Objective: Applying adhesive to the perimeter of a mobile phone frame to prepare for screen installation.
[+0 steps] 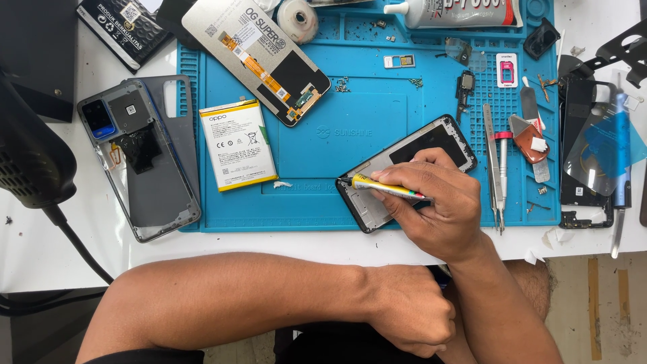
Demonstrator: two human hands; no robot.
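My right hand grips a small yellow glue tube, its tip touching the left edge of a bare phone frame lying tilted on the blue work mat. My left hand is closed in a fist below the table edge, holding nothing that I can see, its forearm stretched across the bottom of the view. A white phone battery lies on the mat left of the frame. A replacement screen with an orange flex cable lies face down at the top of the mat.
A grey phone back cover lies off the mat's left edge. Tweezers and a red-banded screwdriver lie right of the frame, beside a brown pry tool. A phone with blue film is at the far right. A large glue tube lies at top.
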